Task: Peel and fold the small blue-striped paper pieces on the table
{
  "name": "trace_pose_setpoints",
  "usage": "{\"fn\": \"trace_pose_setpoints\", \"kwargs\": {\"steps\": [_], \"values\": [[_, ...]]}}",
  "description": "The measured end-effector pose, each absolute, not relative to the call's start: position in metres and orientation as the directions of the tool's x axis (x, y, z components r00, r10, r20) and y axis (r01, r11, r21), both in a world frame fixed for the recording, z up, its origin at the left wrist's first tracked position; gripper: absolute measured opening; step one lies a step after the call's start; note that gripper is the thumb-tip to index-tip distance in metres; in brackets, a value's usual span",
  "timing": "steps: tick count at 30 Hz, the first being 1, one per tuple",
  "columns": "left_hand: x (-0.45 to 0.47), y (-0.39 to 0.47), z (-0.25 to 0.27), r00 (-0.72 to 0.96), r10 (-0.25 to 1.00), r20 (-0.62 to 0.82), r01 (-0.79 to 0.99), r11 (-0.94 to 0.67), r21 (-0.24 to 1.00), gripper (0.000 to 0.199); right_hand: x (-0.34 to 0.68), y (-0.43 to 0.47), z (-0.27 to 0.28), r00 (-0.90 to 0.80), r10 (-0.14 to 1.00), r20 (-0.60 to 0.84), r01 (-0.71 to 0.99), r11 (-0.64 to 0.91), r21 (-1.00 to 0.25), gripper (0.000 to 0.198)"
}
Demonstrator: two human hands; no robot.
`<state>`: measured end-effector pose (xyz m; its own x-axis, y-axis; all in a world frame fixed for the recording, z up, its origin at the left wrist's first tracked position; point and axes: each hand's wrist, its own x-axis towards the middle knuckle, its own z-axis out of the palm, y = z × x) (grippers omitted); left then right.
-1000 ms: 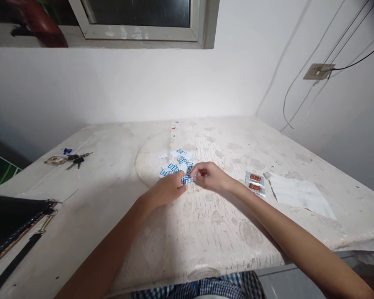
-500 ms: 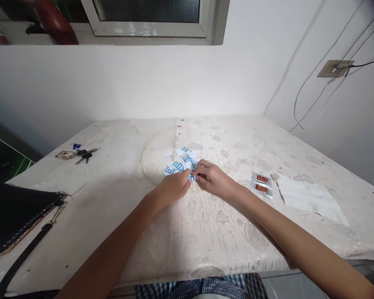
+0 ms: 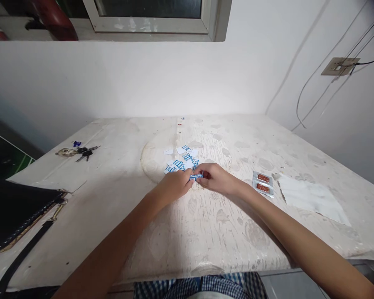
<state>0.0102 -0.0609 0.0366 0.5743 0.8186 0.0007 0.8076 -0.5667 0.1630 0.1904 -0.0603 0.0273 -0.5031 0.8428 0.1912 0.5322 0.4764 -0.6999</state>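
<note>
Between both hands, low over the middle of the table, is a small strip of white paper with blue print (image 3: 195, 177). My left hand (image 3: 176, 182) pinches its left end between thumb and fingers. My right hand (image 3: 214, 177) is closed on its right end, with the fingertips bent over it. A bit of dark red shows under the right fingers; what it is I cannot make out. Just beyond the hands lie several small paper pieces with blue printing (image 3: 179, 165), partly overlapping and partly hidden by the hands.
To the right lie a foil blister pack with two red-brown pieces (image 3: 263, 184) and a white cloth or tissue (image 3: 313, 198). Keys (image 3: 86, 153) sit at the left, behind a black bag with a strap (image 3: 25, 211). A wall with a window frame (image 3: 152, 25) rises behind the table (image 3: 112, 232).
The paper strip has been turned so that its blue printed edge lies level between the hands. My right fingers have bent closer over it. The camera view has shifted slightly.
</note>
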Motion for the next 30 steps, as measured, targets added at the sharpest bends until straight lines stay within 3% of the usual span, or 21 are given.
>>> {"fn": "trace_pose_setpoints", "kwargs": {"steps": [16, 30], "values": [[0.0087, -0.0602, 0.0412, 0.523, 0.851, -0.059, 0.785, -0.453, 0.422, 0.037, 0.1867, -0.0624, 0.0271, -0.506, 0.835, 0.217, 0.551, 0.507, -0.663, 0.018], [0.0048, -0.059, 0.0443, 0.607, 0.789, -0.098, 0.767, -0.548, 0.334, 0.033, 0.1873, -0.0626, 0.0309, -0.501, 0.842, 0.198, 0.554, 0.488, -0.674, 0.014]]}}
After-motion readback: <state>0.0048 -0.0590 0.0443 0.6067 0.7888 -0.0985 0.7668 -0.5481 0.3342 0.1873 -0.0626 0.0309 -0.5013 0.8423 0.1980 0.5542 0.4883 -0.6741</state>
